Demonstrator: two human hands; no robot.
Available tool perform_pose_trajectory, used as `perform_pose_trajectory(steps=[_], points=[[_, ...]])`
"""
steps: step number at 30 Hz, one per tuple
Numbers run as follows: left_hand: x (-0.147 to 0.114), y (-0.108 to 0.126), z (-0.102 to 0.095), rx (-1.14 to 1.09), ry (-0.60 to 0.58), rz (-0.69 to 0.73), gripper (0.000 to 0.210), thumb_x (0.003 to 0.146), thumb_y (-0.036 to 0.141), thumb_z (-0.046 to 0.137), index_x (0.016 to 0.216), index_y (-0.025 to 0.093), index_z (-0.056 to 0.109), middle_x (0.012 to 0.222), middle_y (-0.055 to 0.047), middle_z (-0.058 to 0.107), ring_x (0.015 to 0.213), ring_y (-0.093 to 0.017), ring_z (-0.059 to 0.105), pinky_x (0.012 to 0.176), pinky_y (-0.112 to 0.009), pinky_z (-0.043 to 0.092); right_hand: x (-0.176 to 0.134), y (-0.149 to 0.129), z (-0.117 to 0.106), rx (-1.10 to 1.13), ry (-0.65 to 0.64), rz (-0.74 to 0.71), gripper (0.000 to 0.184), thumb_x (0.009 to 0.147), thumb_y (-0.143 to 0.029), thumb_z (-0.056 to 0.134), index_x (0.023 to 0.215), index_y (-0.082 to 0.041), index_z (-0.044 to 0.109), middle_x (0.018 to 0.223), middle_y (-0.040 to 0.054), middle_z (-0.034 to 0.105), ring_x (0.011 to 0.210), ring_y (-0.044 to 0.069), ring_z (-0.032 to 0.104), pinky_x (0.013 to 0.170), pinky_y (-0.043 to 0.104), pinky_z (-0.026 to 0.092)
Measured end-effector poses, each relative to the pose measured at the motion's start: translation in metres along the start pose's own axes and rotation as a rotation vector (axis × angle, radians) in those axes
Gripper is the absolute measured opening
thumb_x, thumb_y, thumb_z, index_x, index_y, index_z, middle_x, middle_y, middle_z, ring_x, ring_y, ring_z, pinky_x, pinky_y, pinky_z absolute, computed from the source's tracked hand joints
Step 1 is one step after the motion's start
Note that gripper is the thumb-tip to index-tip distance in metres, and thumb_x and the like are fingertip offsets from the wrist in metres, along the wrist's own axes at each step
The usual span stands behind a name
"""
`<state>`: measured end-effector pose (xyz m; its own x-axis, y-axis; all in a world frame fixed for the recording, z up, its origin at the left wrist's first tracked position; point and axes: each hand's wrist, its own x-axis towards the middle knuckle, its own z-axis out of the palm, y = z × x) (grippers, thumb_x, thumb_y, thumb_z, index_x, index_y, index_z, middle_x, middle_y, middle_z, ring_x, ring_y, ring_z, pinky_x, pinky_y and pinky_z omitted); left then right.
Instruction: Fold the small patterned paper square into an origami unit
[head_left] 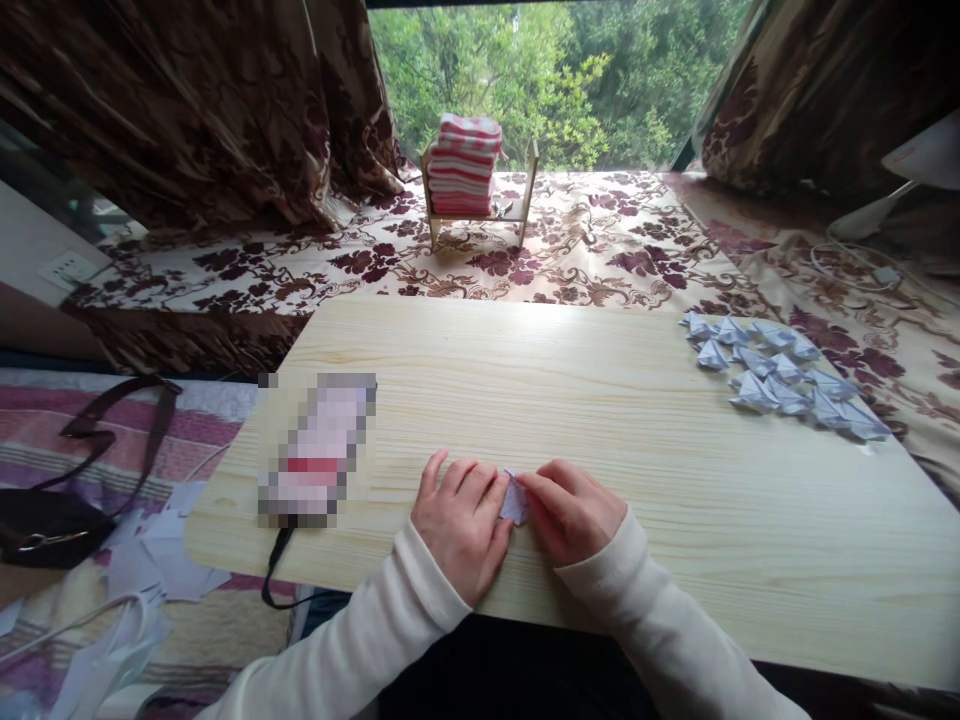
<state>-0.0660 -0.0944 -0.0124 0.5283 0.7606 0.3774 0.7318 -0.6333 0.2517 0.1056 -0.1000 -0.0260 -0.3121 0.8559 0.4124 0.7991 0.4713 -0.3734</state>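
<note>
A small piece of folded white paper (514,500) lies on the wooden tabletop between my hands. From the left, my left hand (463,520) rests palm down and holds the paper's edge between its index finger and thumb, its other fingers stretched out on the table. Curled in a pinch, my right hand (568,510) grips the paper's right edge with thumb and index finger. Part of the paper is covered by my fingers. Several folded paper pieces (787,370) with pointed tips sit grouped at the table's far right.
To the left on the table (525,370) is a blurred-out phone (319,450) with a black cable (277,568). Loose paper sheets (169,550) and a dark bag (56,525) lie beyond the left edge. Behind, a small rack holds folded red-and-white cloths (465,165) on a floral-covered sill.
</note>
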Motion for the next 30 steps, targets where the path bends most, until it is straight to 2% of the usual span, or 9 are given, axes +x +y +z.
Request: perform_pose_trajectory(steps=[9,20,30], points=[[0.0010,-0.0015,0.0006,-0.022,0.001,-0.009,0.032,0.083,0.026,0.045,0.107,0.011,0.061,0.104,-0.010,0.065,0.099,-0.026,0.052,0.098,-0.051,0.027,0.0003,-0.0045,-0.0019,-0.066,0.014,-0.074,0.025,0.086,-0.014,0.043,0.098,-0.016,0.065,0.077,0.0058,0.058,0.069,0.015,0.052,0.060,0.024,0.043],[0.0007,-0.0026,-0.0018,-0.021,-0.009,-0.002,0.030,0.084,0.028,0.047,0.106,0.013,0.061,0.104,-0.009,0.065,0.098,-0.025,0.052,0.097,-0.050,0.028,-0.0039,-0.0070,-0.0004,-0.120,0.013,-0.100,0.026,0.088,-0.012,0.042,0.100,-0.013,0.064,0.081,0.0077,0.059,0.073,0.016,0.051,0.062,0.025,0.043],[0.0020,-0.0031,-0.0031,-0.012,-0.030,-0.006,0.031,0.083,0.029,0.047,0.107,0.013,0.060,0.105,-0.010,0.064,0.100,-0.026,0.051,0.097,-0.050,0.028,-0.0047,-0.0074,0.0019,-0.208,-0.021,-0.106,0.023,0.087,-0.013,0.045,0.099,-0.015,0.065,0.081,0.0065,0.059,0.071,0.016,0.048,0.063,0.027,0.041]])
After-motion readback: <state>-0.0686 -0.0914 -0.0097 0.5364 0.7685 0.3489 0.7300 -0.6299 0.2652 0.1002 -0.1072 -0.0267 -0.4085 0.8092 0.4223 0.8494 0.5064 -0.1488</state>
